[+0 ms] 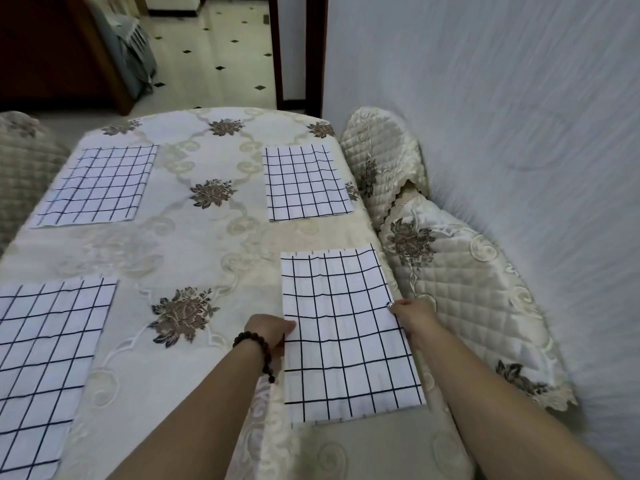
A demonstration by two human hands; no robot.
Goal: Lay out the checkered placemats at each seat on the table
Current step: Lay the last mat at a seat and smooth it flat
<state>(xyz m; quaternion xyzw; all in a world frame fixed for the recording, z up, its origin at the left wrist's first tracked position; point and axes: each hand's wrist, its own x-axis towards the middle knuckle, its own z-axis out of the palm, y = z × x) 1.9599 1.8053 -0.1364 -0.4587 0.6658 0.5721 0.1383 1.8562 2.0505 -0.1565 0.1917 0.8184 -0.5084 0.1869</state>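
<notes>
head view: left hand (273, 332), beaded bracelet (258, 351) on wrist, fingers curled on left edge of near-right placemat (346, 334). right hand (412, 311) pinches same mat's right edge. mat lies flat at table's (214, 244) near-right seat, close to right table edge. 3 other placemats flat on floral tablecloth: near-left (45, 368), far-left (100, 185), far-right (304, 181). quilted chair covers (450, 271) right of table, by white wall.
</notes>
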